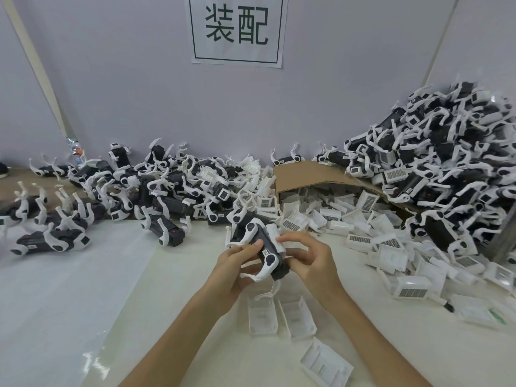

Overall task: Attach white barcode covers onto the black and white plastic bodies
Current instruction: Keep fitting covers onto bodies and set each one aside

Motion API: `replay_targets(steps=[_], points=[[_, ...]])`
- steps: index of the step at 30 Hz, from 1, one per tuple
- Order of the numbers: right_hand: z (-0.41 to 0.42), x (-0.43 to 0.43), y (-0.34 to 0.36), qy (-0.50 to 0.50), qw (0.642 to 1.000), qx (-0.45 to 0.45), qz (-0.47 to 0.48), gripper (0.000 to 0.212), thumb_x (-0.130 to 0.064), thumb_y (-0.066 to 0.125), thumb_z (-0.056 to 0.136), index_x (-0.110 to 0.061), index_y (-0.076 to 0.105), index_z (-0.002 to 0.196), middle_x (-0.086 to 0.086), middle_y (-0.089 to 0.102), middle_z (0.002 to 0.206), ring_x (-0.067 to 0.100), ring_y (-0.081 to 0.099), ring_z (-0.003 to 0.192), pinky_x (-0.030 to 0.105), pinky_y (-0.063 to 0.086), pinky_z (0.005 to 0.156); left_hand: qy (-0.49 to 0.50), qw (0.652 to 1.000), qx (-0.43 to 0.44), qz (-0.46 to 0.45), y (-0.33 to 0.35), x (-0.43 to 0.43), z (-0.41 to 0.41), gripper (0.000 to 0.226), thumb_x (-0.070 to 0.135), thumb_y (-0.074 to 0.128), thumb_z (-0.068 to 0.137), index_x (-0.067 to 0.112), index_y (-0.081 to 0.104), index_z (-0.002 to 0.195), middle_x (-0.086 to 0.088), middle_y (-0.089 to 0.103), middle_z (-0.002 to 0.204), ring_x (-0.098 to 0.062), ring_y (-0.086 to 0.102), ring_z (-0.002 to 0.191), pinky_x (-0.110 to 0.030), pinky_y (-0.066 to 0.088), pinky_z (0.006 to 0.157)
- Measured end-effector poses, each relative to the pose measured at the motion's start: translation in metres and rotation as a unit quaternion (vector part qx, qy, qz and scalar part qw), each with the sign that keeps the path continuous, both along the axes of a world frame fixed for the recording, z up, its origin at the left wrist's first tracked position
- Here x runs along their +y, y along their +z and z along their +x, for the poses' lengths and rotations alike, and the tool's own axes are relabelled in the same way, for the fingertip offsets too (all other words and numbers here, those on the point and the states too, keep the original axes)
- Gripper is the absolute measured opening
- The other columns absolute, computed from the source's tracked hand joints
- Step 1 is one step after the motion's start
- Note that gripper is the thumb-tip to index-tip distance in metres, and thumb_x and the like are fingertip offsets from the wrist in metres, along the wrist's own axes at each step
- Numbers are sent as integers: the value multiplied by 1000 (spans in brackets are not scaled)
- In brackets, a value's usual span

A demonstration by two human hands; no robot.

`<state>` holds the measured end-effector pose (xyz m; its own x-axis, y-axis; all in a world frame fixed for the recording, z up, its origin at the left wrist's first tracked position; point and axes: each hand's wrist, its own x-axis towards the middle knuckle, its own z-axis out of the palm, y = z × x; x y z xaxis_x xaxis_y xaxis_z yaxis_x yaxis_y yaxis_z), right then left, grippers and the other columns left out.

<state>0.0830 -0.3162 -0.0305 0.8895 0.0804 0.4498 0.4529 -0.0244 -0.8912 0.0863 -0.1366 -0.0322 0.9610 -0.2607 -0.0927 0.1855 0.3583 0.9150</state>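
Head view: plastic body [269, 258] diagonal, far-left.

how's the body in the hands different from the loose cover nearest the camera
The body is black with white arms; the cover is all white. The body is gripped by the left hand and right hand; the cover lies untouched on the table. Both are plastic.

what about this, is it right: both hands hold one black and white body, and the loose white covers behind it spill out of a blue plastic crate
Not quite. The white covers spill out of a brown cardboard box, not a blue plastic crate; the head view shows it. The rest holds: left hand and right hand both hold one black and white body.
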Motion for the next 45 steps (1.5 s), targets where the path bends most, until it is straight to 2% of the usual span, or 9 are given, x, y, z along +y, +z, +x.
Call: replay_targets(steps=[5, 14, 18, 22, 26, 31, 38, 42, 45], points=[[1, -2, 3, 30, 998, 37, 30, 42, 11, 57, 72, -18, 79, 91, -3, 75, 107, 22, 74, 84, 25, 56, 71, 32, 999, -4, 0, 2, 2, 0, 39, 32, 78, 78, 6, 71, 106, -9, 75, 97, -20, 73, 82, -27, 57, 60], [5, -5, 1, 48, 995, 81, 18, 37, -5, 60, 73, -10, 77, 106, 2, 74, 115, 29, 71, 100, 33, 58, 84, 48, 999, -18, 10, 1, 1, -1, 28, 18, 72, 90, 5, 67, 114, -11, 76, 99, -23, 75, 84, -26, 54, 57], [6, -4, 1, 28, 995, 89, 28, 30, 4, 60, 92, -13, 71, 115, 5, 73, 113, 23, 68, 107, 39, 59, 87, 71, 997, -5, 4, 1, 1, -1, 38, 21, 74, 88, 3, 62, 119, -11, 75, 99, -26, 71, 86, -38, 51, 74], [6, 0, -2, 0, 995, 99, 20, 20, -2, 65, 93, -11, 67, 111, 8, 69, 110, 20, 68, 92, 38, 60, 82, 53, 998, -17, 16, 3, 1, -2, 36, 24, 73, 87, 7, 65, 117, -15, 74, 109, -25, 70, 92, -40, 49, 84], [7, 2, 0, 11, 986, 156, 54, 32, -13, 74, 84, -7, 59, 111, 6, 63, 103, 18, 65, 89, 45, 57, 85, 25, 999, -43, 20, 4, 1, -2, 26, 20, 66, 94, 13, 66, 119, -10, 75, 108, -20, 72, 92, -28, 55, 72], [3, 2, 3, 128, 962, 231, 74, 40, -34, 65, 84, -6, 67, 113, 11, 72, 99, 23, 70, 89, 35, 58, 73, 29, 996, -86, 19, 5, 2, -2, 33, 19, 68, 89, 14, 65, 122, -9, 75, 108, -27, 71, 99, -32, 56, 79], [1, 2, 2, 143, 964, 223, 29, 41, -47, 55, 91, -18, 74, 113, 9, 74, 101, 19, 70, 86, 27, 52, 69, 26, 997, -68, -5, 4, 2, -2, 46, 26, 74, 78, 11, 67, 120, -14, 74, 110, -28, 72, 95, -37, 54, 82], [1, 2, 3, 118, 970, 208, 31, 37, -50, 59, 90, -21, 77, 102, 6, 71, 89, 14, 66, 75, 24, 44, 61, 79, 991, -65, 89, 5, -1, -1, 27, 33, 76, 84, 17, 73, 105, -2, 77, 94, -14, 73, 81, -24, 53, 69], [3, 1, 3, 77, 977, 194, 35, 45, -48, 61, 83, -10, 74, 103, 8, 61, 82, 12, 56, 66, 22, 38, 57, 87, 978, -90, 169, 3, -3, 0, 23, 42, 69, 91, 26, 75, 107, 9, 78, 95, -6, 71, 79, -29, 51, 79]])
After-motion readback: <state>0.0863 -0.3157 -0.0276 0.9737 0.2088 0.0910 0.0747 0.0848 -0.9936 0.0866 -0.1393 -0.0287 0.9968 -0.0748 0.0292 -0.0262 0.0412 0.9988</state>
